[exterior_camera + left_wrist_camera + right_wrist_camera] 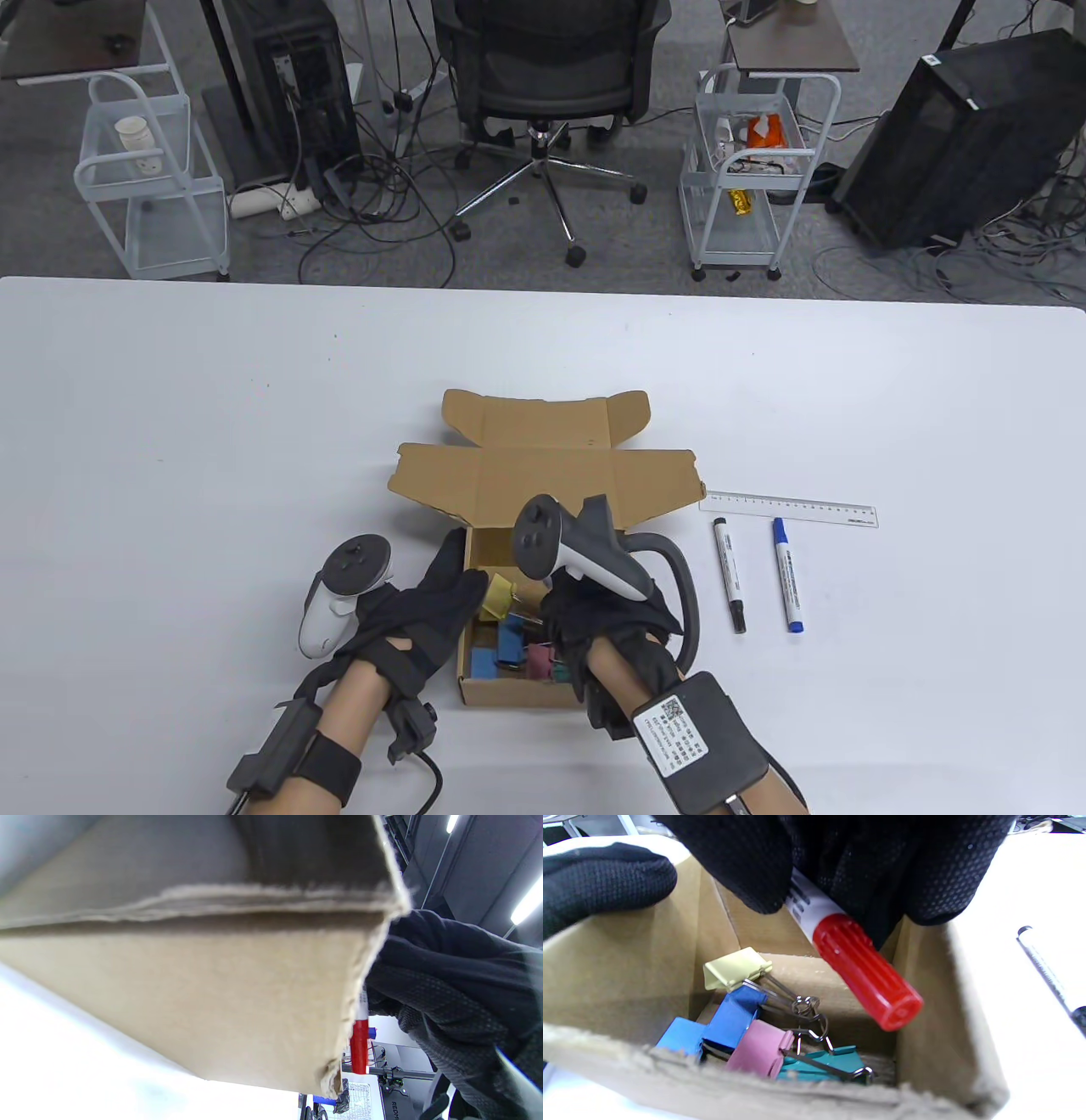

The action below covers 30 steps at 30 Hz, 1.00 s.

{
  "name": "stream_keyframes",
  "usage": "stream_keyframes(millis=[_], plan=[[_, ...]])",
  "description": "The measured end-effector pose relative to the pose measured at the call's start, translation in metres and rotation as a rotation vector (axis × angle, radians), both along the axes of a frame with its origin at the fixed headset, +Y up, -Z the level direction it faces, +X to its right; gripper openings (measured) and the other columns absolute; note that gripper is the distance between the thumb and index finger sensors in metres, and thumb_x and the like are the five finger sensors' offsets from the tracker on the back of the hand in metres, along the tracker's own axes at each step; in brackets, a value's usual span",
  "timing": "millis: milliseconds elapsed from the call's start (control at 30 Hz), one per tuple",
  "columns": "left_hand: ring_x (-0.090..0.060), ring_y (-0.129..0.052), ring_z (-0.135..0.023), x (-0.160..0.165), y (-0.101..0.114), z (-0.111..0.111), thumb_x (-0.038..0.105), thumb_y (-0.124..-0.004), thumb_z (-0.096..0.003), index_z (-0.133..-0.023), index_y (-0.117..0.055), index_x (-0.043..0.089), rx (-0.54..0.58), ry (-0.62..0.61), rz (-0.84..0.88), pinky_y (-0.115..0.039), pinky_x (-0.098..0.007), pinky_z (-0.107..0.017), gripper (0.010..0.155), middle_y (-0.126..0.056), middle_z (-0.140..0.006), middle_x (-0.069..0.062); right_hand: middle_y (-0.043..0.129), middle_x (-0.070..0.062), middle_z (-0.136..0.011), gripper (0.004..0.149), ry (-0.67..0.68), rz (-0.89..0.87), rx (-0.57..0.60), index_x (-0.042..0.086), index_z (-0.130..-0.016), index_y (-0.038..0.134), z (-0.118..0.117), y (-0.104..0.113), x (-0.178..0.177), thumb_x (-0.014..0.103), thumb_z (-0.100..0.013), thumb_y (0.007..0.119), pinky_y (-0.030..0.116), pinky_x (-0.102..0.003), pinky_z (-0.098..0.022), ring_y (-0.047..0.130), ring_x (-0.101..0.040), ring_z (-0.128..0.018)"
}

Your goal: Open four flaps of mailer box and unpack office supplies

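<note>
The brown cardboard mailer box (pixel 543 475) sits mid-table, flaps spread open. The left hand (pixel 428 607) rests on its left wall, fingers extended. The right hand (pixel 607 624), inside, grips one red-capped white marker (pixel 859 974). Two more markers (pixel 759 576) lie right, beside one clear ruler (pixel 789 509). Five coloured binder clips (pixel 746 1018) show inside.

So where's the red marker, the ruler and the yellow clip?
red marker (pixel 867 982), right wrist view, on its red cap
ruler (pixel 789 508), table view, middle of the strip
yellow clip (pixel 734 967), right wrist view, on its yellow body
</note>
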<state>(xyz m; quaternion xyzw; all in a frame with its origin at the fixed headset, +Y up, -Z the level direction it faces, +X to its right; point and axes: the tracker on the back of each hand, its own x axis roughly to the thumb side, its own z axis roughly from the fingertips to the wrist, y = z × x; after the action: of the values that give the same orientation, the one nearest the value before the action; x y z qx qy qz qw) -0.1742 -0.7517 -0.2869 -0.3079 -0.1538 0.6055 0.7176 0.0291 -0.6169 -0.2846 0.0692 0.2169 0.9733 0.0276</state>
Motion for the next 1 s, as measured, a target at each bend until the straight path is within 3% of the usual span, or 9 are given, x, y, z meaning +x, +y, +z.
stream_keyframes(millis=[367,667,800,1000], plan=[[-0.053,0.005,-0.107,0.0,0.0,0.0,0.051,-0.05,-0.0616,-0.108,0.009,0.009,0.0,0.001,0.003,-0.024,-0.062,-0.078,0.086,0.011,-0.117,-0.027,0.088,-0.019,-0.093,0.053,-0.094,-0.079,0.062,0.002,-0.102,0.068,0.002,0.041,0.05,0.03,-0.059,0.079,0.084,-0.052,-0.059,0.105,-0.026,-0.065],[-0.053,0.005,-0.107,0.001,0.0,0.0,0.051,-0.05,-0.0617,-0.108,0.009,0.009,-0.001,0.007,0.006,-0.024,-0.062,-0.078,0.086,0.011,-0.117,-0.027,0.088,-0.019,-0.094,0.053,-0.225,-0.103,0.138,0.002,-0.102,0.068,0.0,0.067,0.12,0.03,-0.059,0.08,0.083,-0.052,-0.059,0.104,-0.027,-0.065],[-0.053,0.005,-0.107,0.001,0.0,0.001,0.051,-0.05,-0.0617,-0.108,0.009,0.009,0.0,0.007,0.004,-0.024,-0.062,-0.078,0.086,0.011,-0.117,-0.027,0.088,-0.019,-0.093,0.052,-0.322,-0.122,0.162,0.002,-0.102,0.069,-0.002,0.066,0.161,0.03,-0.059,0.08,0.083,-0.053,-0.059,0.104,-0.027,-0.065],[-0.054,0.005,-0.107,0.001,0.0,0.001,0.05,-0.049,-0.0617,-0.107,0.01,0.008,0.003,0.013,-0.005,-0.024,-0.062,-0.078,0.086,0.012,-0.116,-0.028,0.088,-0.019,-0.093,0.052,-0.461,-0.106,0.167,0.002,-0.102,0.069,-0.011,0.043,0.217,0.029,-0.059,0.08,0.083,-0.053,-0.06,0.104,-0.028,-0.065]])
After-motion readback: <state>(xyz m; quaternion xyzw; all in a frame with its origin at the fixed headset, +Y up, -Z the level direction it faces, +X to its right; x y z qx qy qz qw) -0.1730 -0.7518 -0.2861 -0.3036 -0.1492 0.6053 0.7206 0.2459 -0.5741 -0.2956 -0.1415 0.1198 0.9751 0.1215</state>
